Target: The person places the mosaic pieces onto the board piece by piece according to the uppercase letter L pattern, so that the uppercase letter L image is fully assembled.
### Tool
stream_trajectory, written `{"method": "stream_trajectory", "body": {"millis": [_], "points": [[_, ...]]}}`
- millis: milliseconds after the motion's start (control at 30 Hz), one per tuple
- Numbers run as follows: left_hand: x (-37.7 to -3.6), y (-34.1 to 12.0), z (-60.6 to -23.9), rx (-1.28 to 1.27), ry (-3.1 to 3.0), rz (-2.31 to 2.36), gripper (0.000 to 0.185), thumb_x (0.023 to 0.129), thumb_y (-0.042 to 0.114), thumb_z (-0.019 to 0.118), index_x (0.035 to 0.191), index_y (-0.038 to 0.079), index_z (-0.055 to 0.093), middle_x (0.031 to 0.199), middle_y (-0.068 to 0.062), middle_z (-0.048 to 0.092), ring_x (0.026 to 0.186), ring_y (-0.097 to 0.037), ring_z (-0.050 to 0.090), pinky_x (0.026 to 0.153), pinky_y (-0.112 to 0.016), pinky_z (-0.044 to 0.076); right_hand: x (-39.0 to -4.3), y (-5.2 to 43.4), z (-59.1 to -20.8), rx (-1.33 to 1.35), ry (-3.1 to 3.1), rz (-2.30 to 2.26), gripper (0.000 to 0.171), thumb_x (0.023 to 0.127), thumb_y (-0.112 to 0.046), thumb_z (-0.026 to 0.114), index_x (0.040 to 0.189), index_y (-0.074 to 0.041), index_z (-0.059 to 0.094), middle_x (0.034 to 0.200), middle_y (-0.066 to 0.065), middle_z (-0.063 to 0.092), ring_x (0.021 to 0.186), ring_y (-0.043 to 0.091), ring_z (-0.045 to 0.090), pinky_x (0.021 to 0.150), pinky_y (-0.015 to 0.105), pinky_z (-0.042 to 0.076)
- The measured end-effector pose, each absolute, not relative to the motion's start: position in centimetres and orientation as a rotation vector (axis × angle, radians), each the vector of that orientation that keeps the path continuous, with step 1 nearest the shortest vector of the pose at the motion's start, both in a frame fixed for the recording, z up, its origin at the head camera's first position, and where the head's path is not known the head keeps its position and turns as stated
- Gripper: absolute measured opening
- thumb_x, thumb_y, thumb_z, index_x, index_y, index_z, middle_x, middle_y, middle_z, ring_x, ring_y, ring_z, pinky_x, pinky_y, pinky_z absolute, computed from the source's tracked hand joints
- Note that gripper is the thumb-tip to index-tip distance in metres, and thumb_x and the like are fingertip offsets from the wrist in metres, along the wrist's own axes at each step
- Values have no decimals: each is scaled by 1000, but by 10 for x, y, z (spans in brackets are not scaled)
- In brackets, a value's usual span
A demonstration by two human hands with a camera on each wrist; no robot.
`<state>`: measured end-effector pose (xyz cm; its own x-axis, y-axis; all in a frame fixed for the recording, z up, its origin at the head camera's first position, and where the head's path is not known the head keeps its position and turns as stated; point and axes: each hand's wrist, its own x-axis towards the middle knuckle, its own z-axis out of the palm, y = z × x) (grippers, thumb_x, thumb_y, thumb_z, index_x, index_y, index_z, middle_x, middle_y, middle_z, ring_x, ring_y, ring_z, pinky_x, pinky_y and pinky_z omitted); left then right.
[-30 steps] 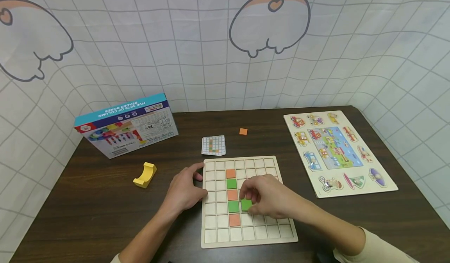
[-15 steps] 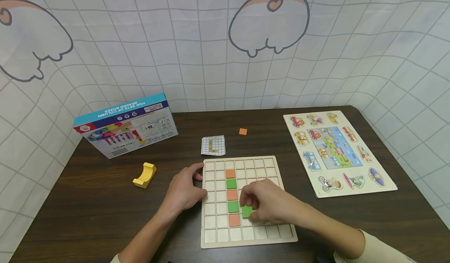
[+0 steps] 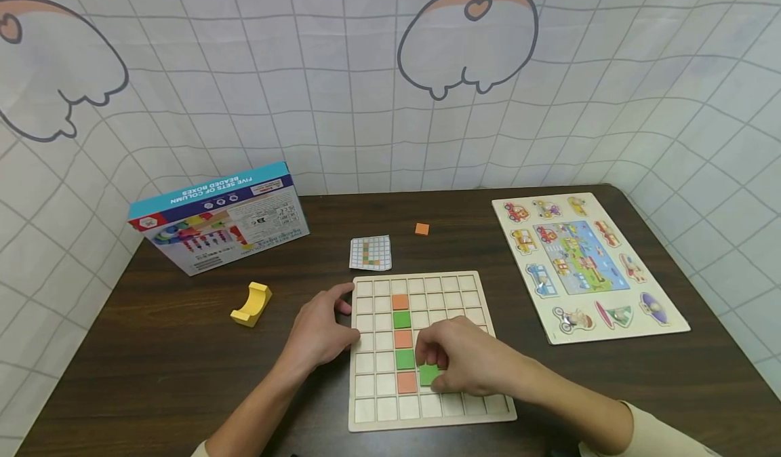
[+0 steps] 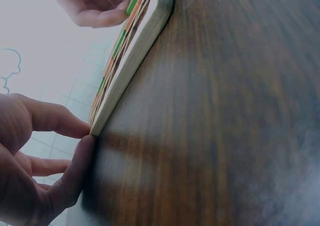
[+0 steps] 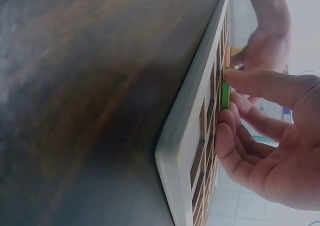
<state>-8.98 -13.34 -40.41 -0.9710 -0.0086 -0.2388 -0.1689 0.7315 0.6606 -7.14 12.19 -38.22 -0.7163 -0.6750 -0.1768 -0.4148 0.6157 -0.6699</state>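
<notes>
A small green square tile (image 3: 429, 373) is pinched between the thumb and fingertips of the right hand (image 3: 470, 359) and held at the surface of a pale wooden grid board (image 3: 464, 284), just right of the column of tiles already seated there. In the right wrist view the same green tile (image 5: 225, 94) is seen edge-on, clamped in that grip against the board's face (image 5: 187, 126).

The column is made up of an orange tile (image 3: 400, 302) at the top, a green one (image 3: 401, 319), an orange one (image 3: 403, 338), a green one (image 3: 405, 359) and an orange one (image 3: 407, 382) at the bottom, each in its own cell.

The left hand (image 3: 320, 331) is laid flat on the dark wooden worktop (image 3: 183, 348), its grip spread and holding nothing, with thumb and fingertips set against the board's left edge; the left wrist view shows the thumb (image 4: 75, 173) touching that edge (image 4: 132, 68).

Behind the board lie a small gridded pattern card (image 3: 370, 252) and a loose orange tile (image 3: 422, 228). A yellow arched block (image 3: 251, 304) and a blue-topped toy box (image 3: 216, 218) are seen to the left, a wooden vehicle puzzle (image 3: 586, 264) to the right.
</notes>
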Motion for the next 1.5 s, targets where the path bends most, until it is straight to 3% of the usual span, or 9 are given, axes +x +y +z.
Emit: {"method": "stream_trajectory", "body": {"millis": [1500], "points": [[-89, -133, -403, -160, 2704, 1077, 77, 73, 4, 84, 146, 12, 59, 105, -7, 64, 93, -26, 56, 73, -36, 43, -67, 116, -380, -908, 2452, -796, 31, 67, 0, 89, 86, -17, 71, 74, -8, 60, 72, 7, 53, 67, 23, 46]]}}
